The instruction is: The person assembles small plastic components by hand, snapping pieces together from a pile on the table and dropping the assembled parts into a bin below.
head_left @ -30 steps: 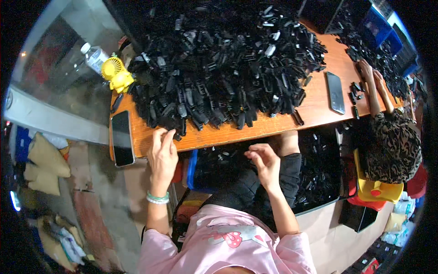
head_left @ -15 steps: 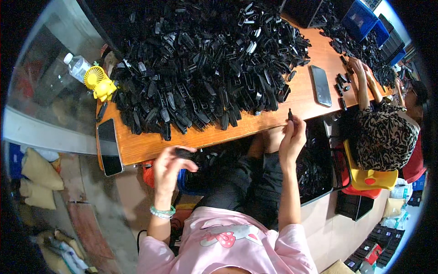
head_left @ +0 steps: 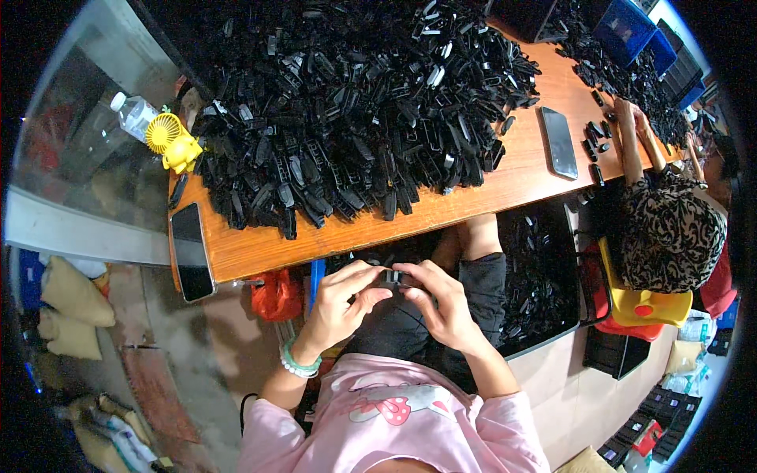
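In front of my lap, below the table's front edge, my left hand and my right hand meet at the fingertips. Between them is a small black plastic part, pinched from both sides. My fingers cover most of it, so I cannot tell whether it is one piece or two. Beyond my hands, a large heap of black plastic parts covers much of the wooden table. Some of these are long and narrow, others frame-like.
Phones lie at the table's left end and right of the heap. A yellow fan stands near a bottle. By my right leg sits a black bin of parts. A co-worker works at the right.
My hands, apart before with a black piece in each, have come together above my lap. My right hand has moved left and down from the table edge.
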The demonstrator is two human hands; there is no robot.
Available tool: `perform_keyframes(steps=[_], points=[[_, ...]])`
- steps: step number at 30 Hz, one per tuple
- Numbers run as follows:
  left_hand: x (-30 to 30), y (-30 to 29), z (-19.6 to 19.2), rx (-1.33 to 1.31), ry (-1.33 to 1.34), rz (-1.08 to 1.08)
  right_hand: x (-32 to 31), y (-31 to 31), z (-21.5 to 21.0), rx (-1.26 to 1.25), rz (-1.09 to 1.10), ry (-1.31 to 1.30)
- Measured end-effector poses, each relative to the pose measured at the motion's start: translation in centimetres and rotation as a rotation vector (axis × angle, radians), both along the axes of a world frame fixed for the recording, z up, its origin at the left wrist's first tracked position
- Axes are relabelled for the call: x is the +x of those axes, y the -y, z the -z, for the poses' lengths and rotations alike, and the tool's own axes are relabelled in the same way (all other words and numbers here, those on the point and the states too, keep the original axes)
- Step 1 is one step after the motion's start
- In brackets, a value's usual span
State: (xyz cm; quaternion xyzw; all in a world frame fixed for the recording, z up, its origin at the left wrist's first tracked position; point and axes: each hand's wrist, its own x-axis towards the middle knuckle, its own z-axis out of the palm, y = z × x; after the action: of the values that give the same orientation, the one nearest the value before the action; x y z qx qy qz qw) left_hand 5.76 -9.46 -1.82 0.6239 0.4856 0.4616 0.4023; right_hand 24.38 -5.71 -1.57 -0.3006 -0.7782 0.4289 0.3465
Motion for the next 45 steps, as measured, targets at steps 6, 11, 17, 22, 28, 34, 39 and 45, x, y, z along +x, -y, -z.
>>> perform_keyframes(steps=[6,11,17,22,28,34,39,45], points=[[0.1,0.0,-1.6,0.232,-0.196,-0.036,-0.1,0.5,-0.4,0.096,-0.047,0.101],[0.6,-0.1,-1.8,0.116,-0.257,-0.055,-0.4,0.4,0.2,0.191,0.005,0.203],[0.7,-0.3,-0.9,-0.07,0.18,-0.048,-1.3,0.4,-0.8,-0.038,0.206,0.005],[0.1,0.2,0.0,-0.151,0.281,-0.066,-1.5,-0.3,2.1,-0.254,0.176,-0.158],[-0.6,0.6,0.3,-0.283,0.511,-0.046,-2.0,-0.4,1.8,-0.22,0.163,-0.248],[-1.7,0.6,1.6,-0.199,0.143,-0.122,-2.2,-0.6,4.4,-0.54,0.084,-0.081],[-6.9,-1.2,2.4,0.256,-0.44,-0.733,-0.8,-0.3,7.9,-0.596,0.085,0.221],[-10.3,-2.4,2.0,0.32,-0.947,-0.653,1.0,-2.2,6.9,-0.62,0.36,-0.195]])
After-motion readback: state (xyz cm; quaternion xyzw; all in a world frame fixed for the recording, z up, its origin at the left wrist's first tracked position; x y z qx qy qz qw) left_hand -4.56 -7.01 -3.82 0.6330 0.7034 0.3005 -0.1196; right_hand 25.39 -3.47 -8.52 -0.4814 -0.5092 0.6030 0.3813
